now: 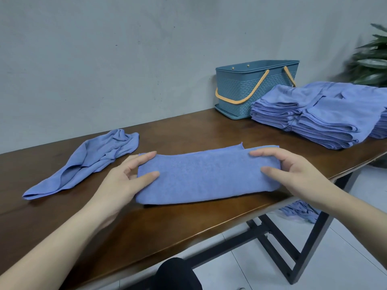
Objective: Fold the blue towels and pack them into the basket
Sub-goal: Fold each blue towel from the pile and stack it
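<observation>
Towel in hand: a blue terry towel folded into a long band [207, 174] lies flat near the front edge of the dark brown wooden tabletop [188, 130], right in front of the person
Long axis: it runs left to right, rising slightly toward the right, so each short end meets one hand
Left hand [127, 176]: its fingers [146, 157] curl round the left short end, thumb on top, pinching the layers
Right hand [293, 170]: it grips the right short end the same way, index finger along the far edge
Nearer hand: neither; both are equally placed, which suits bringing one end over to the other for the next fold, as I judge it
Top layer: one corner pokes past the far edge, so the layers look slightly misaligned
Loose towel: a crumpled blue towel [83, 162] lies to the left, just apart
Folded stacks: piles of folded blue towels [322, 116] sit at the far right
Basket: a teal woven-pattern plastic basket with orange handles [251, 88] stands behind the stacks against the grey wall [125, 49]; its inside is hidden
Room: green plant [372, 59] at the right; pale tiled floor [240, 268] and more blue cloth under the table
</observation>
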`<move>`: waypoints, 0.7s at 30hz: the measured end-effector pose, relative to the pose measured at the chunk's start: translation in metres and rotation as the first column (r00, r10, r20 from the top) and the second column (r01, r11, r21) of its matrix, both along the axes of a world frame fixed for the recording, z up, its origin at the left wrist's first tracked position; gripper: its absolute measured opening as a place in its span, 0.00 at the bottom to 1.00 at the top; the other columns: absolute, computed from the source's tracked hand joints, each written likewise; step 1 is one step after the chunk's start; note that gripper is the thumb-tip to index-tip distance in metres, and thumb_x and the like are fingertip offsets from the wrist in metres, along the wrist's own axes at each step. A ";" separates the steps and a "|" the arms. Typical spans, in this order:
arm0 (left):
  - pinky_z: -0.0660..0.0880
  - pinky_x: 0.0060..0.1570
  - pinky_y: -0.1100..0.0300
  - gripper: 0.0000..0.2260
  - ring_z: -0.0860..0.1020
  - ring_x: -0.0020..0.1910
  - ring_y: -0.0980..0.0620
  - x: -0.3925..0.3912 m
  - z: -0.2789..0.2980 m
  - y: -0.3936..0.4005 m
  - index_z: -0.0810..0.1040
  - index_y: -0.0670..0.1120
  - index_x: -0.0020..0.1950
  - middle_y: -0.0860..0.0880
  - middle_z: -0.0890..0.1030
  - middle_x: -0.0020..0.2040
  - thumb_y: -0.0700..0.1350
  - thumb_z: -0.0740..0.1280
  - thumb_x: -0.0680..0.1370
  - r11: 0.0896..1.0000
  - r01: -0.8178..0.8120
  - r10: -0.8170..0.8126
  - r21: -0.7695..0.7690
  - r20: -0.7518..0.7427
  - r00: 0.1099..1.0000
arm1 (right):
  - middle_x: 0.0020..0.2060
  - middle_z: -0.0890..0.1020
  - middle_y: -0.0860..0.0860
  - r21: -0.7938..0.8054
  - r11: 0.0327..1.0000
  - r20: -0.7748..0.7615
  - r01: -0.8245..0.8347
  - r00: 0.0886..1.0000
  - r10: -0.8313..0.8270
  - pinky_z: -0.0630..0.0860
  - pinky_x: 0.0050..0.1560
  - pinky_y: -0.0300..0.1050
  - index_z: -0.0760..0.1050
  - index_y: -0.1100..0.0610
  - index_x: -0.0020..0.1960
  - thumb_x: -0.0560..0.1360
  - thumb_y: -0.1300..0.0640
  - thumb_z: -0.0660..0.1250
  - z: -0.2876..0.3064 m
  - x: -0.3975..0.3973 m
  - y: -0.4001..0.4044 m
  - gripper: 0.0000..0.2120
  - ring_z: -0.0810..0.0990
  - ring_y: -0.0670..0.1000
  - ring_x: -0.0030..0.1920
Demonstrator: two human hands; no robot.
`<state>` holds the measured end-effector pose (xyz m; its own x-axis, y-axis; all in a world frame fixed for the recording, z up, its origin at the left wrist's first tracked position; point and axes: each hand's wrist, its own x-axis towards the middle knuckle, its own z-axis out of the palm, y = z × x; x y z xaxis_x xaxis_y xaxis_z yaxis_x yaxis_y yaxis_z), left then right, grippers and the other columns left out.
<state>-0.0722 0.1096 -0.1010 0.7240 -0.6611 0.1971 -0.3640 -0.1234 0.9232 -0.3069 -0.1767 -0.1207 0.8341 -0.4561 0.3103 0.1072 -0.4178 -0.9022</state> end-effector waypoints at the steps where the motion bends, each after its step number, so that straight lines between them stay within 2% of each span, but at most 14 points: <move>1: 0.73 0.65 0.56 0.20 0.76 0.64 0.62 0.001 0.001 -0.001 0.80 0.66 0.62 0.60 0.77 0.67 0.46 0.74 0.75 0.999 0.014 -0.015 0.038 0.035 0.999 | 0.58 0.83 0.45 -0.003 1.000 -0.013 0.014 1.000 -0.014 0.72 0.65 0.62 0.83 0.40 0.56 0.80 0.67 0.65 0.001 0.003 -0.001 0.22 0.79 0.57 0.61; 3: 0.69 0.69 0.58 0.24 0.69 0.69 0.67 0.006 0.002 -0.004 0.76 0.67 0.66 0.63 0.72 0.71 0.45 0.74 0.76 0.995 0.016 -0.026 0.099 0.101 0.995 | 0.57 0.83 0.43 -0.001 0.999 -0.033 0.041 0.999 -0.041 0.74 0.63 0.61 0.83 0.40 0.55 0.80 0.66 0.64 0.003 0.011 -0.005 0.21 0.80 0.56 0.59; 6: 0.65 0.74 0.54 0.27 0.65 0.73 0.65 0.018 0.002 -0.010 0.70 0.70 0.67 0.62 0.70 0.71 0.44 0.73 0.77 0.990 0.017 -0.039 0.138 0.158 0.987 | 0.56 0.82 0.37 0.008 0.997 -0.033 0.081 0.996 -0.081 0.74 0.63 0.49 0.82 0.40 0.57 0.80 0.66 0.64 0.009 0.026 -0.011 0.21 0.80 0.45 0.58; 9: 0.63 0.73 0.56 0.28 0.66 0.67 0.72 0.032 0.002 -0.020 0.66 0.69 0.71 0.62 0.69 0.69 0.45 0.71 0.78 0.979 -0.001 -0.055 0.204 0.269 0.961 | 0.59 0.80 0.37 -0.048 0.993 -0.067 0.112 0.991 -0.115 0.73 0.63 0.42 0.81 0.41 0.61 0.79 0.66 0.64 0.015 0.042 -0.018 0.22 0.78 0.40 0.61; 11: 0.62 0.69 0.62 0.28 0.65 0.62 0.74 0.040 0.003 -0.030 0.64 0.62 0.76 0.62 0.65 0.69 0.46 0.70 0.79 0.966 -0.028 -0.058 0.256 0.323 0.945 | 0.60 0.78 0.36 -0.105 0.985 -0.108 0.140 0.983 -0.151 0.71 0.65 0.41 0.79 0.42 0.63 0.79 0.66 0.65 0.021 0.052 -0.026 0.22 0.76 0.40 0.62; 13: 0.60 0.63 0.68 0.29 0.65 0.65 0.66 0.048 0.002 -0.041 0.63 0.58 0.78 0.61 0.64 0.68 0.46 0.69 0.80 0.956 -0.063 -0.042 0.288 0.345 0.938 | 0.61 0.77 0.35 -0.205 0.968 -0.171 0.144 0.969 -0.180 0.69 0.65 0.39 0.77 0.42 0.65 0.78 0.66 0.66 0.028 0.063 -0.034 0.23 0.75 0.40 0.64; 15: 0.63 0.56 0.75 0.28 0.66 0.63 0.61 0.055 -0.004 -0.048 0.63 0.56 0.79 0.58 0.64 0.67 0.45 0.68 0.80 0.944 -0.079 -0.042 0.321 0.353 0.935 | 0.62 0.77 0.38 -0.293 0.949 -0.228 0.114 0.956 -0.185 0.68 0.62 0.36 0.75 0.41 0.64 0.77 0.65 0.67 0.033 0.074 -0.039 0.23 0.74 0.42 0.64; 17: 0.62 0.50 0.80 0.28 0.68 0.59 0.61 0.061 -0.014 -0.051 0.63 0.53 0.79 0.56 0.64 0.66 0.43 0.68 0.80 0.936 -0.091 -0.044 0.339 0.370 0.928 | 0.62 0.78 0.41 -0.312 0.944 -0.262 0.108 0.945 -0.195 0.72 0.56 0.36 0.75 0.41 0.64 0.77 0.64 0.67 0.032 0.083 -0.043 0.22 0.77 0.45 0.61; 21: 0.66 0.47 0.74 0.29 0.70 0.49 0.65 0.063 -0.030 -0.053 0.61 0.53 0.80 0.59 0.62 0.65 0.42 0.67 0.80 0.928 -0.105 -0.073 0.358 0.449 0.891 | 0.60 0.79 0.43 -0.324 0.939 -0.312 0.113 0.925 -0.219 0.72 0.52 0.36 0.76 0.46 0.62 0.77 0.65 0.65 0.019 0.093 -0.047 0.19 0.78 0.47 0.57</move>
